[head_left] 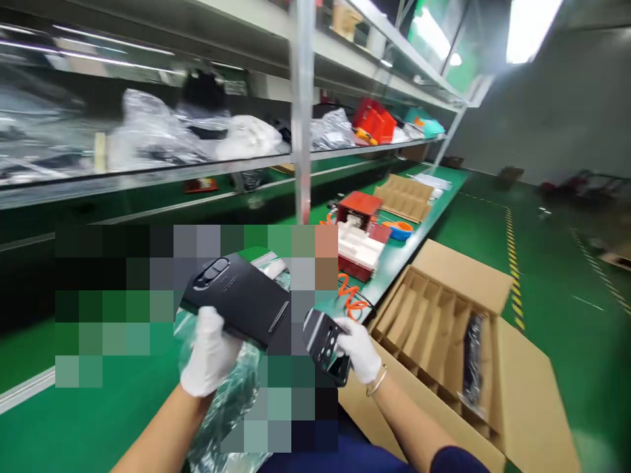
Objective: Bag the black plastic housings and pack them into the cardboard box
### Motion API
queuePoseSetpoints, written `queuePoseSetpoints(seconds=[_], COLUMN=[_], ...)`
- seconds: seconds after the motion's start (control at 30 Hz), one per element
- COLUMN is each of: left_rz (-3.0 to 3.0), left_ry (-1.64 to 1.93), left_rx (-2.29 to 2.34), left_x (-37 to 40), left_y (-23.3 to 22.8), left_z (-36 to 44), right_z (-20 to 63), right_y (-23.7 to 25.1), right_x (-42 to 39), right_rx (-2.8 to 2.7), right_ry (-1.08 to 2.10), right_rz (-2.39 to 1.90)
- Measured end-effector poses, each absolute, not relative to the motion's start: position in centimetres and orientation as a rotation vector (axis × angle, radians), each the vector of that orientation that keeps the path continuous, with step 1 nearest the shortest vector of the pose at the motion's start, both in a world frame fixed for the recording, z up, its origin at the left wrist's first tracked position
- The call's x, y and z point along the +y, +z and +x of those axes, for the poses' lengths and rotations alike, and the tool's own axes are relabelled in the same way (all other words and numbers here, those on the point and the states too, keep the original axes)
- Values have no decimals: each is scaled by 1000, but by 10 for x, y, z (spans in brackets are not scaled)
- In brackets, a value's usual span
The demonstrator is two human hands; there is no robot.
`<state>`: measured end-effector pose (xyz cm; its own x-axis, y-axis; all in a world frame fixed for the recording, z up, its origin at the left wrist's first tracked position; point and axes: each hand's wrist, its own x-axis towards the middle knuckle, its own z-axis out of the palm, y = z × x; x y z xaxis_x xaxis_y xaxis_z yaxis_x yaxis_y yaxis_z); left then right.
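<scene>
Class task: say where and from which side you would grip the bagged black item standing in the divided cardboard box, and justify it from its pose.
Probably grip the bagged black item by its upper end, coming from above. It stands upright in a narrow slot of the divided cardboard box, so the dividers hide its sides and only the top is free.

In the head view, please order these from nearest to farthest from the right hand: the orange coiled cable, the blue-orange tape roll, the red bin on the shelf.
From the right hand:
1. Orange coiled cable, just above, on the table.
2. Blue-orange tape roll, farther up the table.
3. Red bin, on the shelf.
</scene>
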<state>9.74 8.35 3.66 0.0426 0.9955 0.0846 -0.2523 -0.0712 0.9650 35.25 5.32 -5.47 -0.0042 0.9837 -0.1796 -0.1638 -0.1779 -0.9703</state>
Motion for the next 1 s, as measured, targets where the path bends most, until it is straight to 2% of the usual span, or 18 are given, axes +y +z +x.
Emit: queuePoseSetpoints(seconds=[0.17,0.37,0.57,0.77,1.0], left_rz=[1775,1946,1982,2029,1986], left_ry=[635,412,375,479,367], left_rx=[1340,1644,1590,1582,1654], left_x=[84,77,72,69,62], left_y=[-9,-74,-95,-116,-108], left_z=[84,39,29,18,26], right_z=[509,632,664,680,684], right_y=[-30,-26,-24,7,35], right_x=[51,30,46,77,113], right_rx=[-825,-752,-889,-996,-1074], right_ry=[958,722,725,859,835], right_rz=[-1351,-1586,-1756,-1794,-1836])
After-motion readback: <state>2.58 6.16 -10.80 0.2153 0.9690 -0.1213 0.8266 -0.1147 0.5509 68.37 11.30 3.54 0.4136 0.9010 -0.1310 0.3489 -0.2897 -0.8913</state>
